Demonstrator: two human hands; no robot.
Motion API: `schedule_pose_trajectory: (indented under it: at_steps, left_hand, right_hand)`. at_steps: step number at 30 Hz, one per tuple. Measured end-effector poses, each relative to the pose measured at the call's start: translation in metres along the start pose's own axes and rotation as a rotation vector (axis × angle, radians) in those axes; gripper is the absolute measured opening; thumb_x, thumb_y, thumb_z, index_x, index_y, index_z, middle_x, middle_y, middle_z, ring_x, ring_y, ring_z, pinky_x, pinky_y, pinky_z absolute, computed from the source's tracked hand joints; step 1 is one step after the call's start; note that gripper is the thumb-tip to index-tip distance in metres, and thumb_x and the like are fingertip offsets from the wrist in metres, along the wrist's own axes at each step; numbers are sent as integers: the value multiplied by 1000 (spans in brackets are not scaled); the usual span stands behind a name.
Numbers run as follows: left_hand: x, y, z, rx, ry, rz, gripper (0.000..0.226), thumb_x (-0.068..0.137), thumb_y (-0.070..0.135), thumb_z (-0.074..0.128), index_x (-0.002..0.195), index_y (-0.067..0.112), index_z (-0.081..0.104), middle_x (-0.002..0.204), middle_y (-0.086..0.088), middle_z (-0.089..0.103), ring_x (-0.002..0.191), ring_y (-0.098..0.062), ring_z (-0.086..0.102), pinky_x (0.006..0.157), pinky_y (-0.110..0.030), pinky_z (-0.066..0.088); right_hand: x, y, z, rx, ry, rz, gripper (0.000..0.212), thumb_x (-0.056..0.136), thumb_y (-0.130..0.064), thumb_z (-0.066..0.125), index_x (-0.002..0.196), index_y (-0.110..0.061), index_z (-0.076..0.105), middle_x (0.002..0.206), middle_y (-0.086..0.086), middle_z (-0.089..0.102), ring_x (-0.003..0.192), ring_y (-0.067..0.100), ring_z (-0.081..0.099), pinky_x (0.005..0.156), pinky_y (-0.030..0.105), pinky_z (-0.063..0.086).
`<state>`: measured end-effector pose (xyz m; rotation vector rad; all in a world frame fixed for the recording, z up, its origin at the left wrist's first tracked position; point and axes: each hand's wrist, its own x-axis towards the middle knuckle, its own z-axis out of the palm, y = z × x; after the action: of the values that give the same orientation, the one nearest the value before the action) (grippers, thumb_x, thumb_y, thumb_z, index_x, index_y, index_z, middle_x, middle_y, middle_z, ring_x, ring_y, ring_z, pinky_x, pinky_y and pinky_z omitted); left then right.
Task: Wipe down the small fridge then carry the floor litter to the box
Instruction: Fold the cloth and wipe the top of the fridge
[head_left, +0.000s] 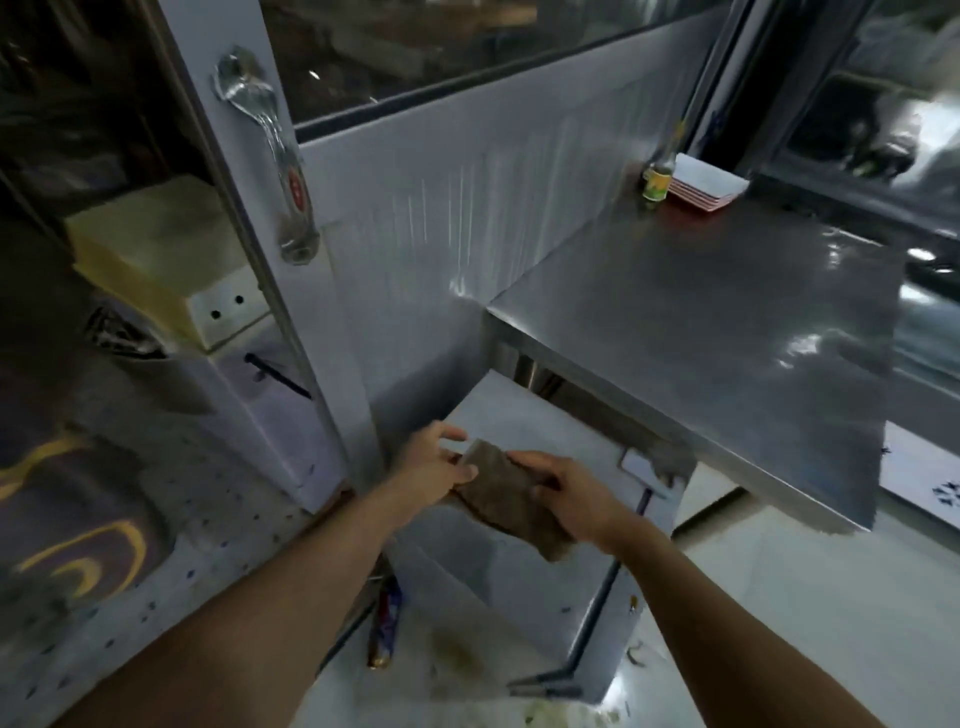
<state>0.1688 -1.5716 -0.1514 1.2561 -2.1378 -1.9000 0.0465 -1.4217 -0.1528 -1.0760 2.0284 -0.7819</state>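
Note:
A small white fridge (524, 415) stands low under a steel table, its flat top facing me. Above that top I hold a brown cloth (506, 501) between both hands. My left hand (434, 467) pinches the cloth's upper left edge with thumb and fingers. My right hand (563, 496) grips its right side, fingers curled over it. The cloth hangs a little above the fridge top. On the floor lie a red and blue wrapper (385, 623) left of the fridge and pale scraps (636, 652) at its front.
The steel table (727, 332) overhangs the fridge's right side, with a small bottle (657, 179) and a stack of red-edged trays (704, 184) at its far corner. A white door frame with a metal handle (270, 150) rises at left. White floor tiles (805, 597) lie to the right.

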Motion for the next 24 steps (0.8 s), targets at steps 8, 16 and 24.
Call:
schedule_pose_trajectory:
  at_steps: [8,16,24]
  left_hand:
    - [78,-35,-5,90,-95,49,33,86,5,61,116,20,54,124,-8,57,106,-22,57,92,-37,48]
    - [131,-75,-11,423,9,72,50,89,15,59,134,23,40,142,-1,41,121,-23,47,80,-29,45]
    - [149,-90,-13,496,21,-16,62,88,7,50,144,20,27,144,-5,40,126,-27,44,100,-38,42]
  right_hand:
    - [62,24,15,121,300,162,51,88,11,38,125,-18,59,125,6,56,115,19,50,102,34,41]
    - [130,83,28,-208,287,353,56,91,-18,49,144,-26,32,152,9,26,137,34,26,113,44,27]
    - [160,108,61,-616,231,65,66,95,-27,33,150,-30,-2,157,0,-19,145,20,-15,116,35,-5]
